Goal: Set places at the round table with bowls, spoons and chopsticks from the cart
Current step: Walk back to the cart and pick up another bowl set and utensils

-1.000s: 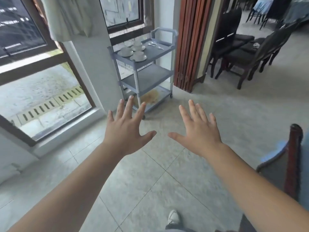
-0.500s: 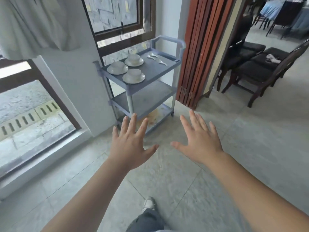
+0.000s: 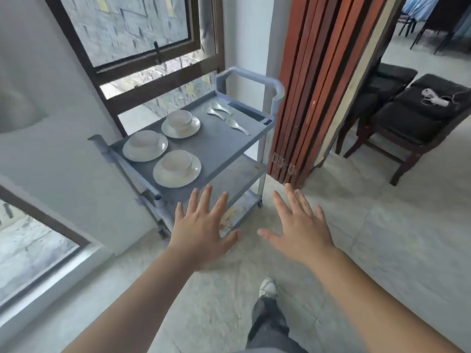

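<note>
1. The person's left hand [image 3: 201, 231] is spread wide, palm down, with nothing in it.
2. The right hand [image 3: 299, 229] is spread wide too, just beside the left one, and it holds nothing.
3. Both hands hang in the air over the pale tiled floor [image 3: 382, 250]. They touch nothing.
4. The grey cart [image 3: 224, 149] stands just past the fingertips of the left hand, by the window [image 3: 142, 29].
5. Three white bowls sit on white plates on the cart's top shelf. The closest bowl [image 3: 176, 161] is right ahead of the left hand's fingers.
6. A second bowl [image 3: 144, 141] is farther off and to the left. A third bowl [image 3: 179, 119] is farther back.
7. Three white spoons [image 3: 237, 126] lie loose on the far end of the shelf, beyond the right hand and well apart from it.
8. A dark strip [image 3: 251, 114] lies by the cart's far handle. I cannot tell if it is chopsticks.
9. A folded red-brown door [image 3: 318, 85] stands past the right hand, and dark chairs [image 3: 418, 118] stand off to its right.
10. One shoe [image 3: 267, 287] shows on the floor below the hands.
</note>
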A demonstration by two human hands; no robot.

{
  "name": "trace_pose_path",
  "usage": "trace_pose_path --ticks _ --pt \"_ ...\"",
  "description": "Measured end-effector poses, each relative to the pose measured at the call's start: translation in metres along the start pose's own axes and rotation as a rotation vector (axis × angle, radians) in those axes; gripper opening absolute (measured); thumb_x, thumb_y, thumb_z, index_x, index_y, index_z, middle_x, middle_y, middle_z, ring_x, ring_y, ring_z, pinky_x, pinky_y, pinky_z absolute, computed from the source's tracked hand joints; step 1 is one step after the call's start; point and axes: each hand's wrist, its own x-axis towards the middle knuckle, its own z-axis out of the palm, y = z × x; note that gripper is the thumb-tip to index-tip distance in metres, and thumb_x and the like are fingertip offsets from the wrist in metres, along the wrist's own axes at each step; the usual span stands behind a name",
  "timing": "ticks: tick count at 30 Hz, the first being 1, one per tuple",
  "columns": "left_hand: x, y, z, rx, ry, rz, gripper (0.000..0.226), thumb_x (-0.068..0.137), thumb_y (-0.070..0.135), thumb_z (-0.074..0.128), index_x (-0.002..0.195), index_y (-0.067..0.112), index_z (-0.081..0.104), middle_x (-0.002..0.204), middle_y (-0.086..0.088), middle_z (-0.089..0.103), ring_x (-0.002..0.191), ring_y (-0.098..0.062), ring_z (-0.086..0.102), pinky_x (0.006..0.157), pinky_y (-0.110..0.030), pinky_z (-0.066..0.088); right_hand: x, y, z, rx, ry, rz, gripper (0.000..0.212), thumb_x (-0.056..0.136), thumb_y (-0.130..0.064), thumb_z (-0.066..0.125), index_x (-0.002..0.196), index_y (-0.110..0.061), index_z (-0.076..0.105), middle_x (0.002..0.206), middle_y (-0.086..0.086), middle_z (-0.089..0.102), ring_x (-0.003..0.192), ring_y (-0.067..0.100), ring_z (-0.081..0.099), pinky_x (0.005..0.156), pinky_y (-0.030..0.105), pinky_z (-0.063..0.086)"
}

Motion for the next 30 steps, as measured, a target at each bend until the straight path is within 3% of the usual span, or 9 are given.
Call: trace_pose_path --ticks 5,10,23,26,30 --pt "0.128 0.005 0.01 -0.001 -0.047 -0.047 0.088 0.082 0.078 0.03 0.153 0.036 0.001 0.164 -0.005 -0.003 0.149 -0.035 -0.002 0.116 -0.059 0.013 0.14 0.051 -0.001 0.003 -0.043 -0.044 0.096 0.074 -0.088 0.013 0.15 -0.037 -0.016 0.161 -0.004 -0.023 0.149 0.018 -0.013 0.118 0.052 0.005" --pt "0.233 0.005 0.006 -0.055 -0.08 -0.113 0.087 0.079 0.079 0.02 0.152 0.038 -0.004 0.164 -0.004 -0.004 0.15 -0.032 -0.004 0.117 -0.055 0.012 0.258 0.082 -0.015 -0.023 -0.08 -0.105 0.094 0.075 -0.085 0.013 0.151 -0.035 -0.012 0.163 -0.001 -0.014 0.15 0.019 -0.008 0.117 0.051 0.007" --pt "0.472 -0.041 0.062 -0.117 -0.208 -0.162 0.085 0.084 0.077 0.028 0.154 0.035 0.003 0.164 -0.005 0.003 0.149 -0.03 0.007 0.117 -0.049 0.022 0.514 0.085 0.01 -0.081 -0.311 -0.226 0.086 0.09 -0.069 0.038 0.154 -0.027 0.001 0.164 0.001 -0.009 0.15 0.023 -0.006 0.118 0.051 0.01" --pt "0.506 -0.046 0.081 -0.102 -0.247 -0.138 0.082 0.087 0.071 0.034 0.154 0.032 0.008 0.163 -0.006 0.006 0.148 -0.03 0.011 0.114 -0.046 0.025 0.55 0.087 0.016 -0.12 -0.369 -0.266 0.082 0.09 -0.063 0.045 0.154 -0.023 0.011 0.164 0.003 -0.002 0.15 0.024 0.0 0.117 0.051 0.013" --pt "0.527 -0.047 0.102 -0.097 -0.287 -0.138 0.078 0.087 0.07 0.03 0.153 0.035 0.009 0.164 -0.007 -0.002 0.149 -0.032 0.004 0.115 -0.047 0.022 0.584 0.09 0.024 -0.091 -0.397 -0.279 0.069 0.09 -0.053 0.053 0.145 -0.018 0.03 0.158 0.01 0.021 0.143 0.031 0.023 0.109 0.05 0.029"
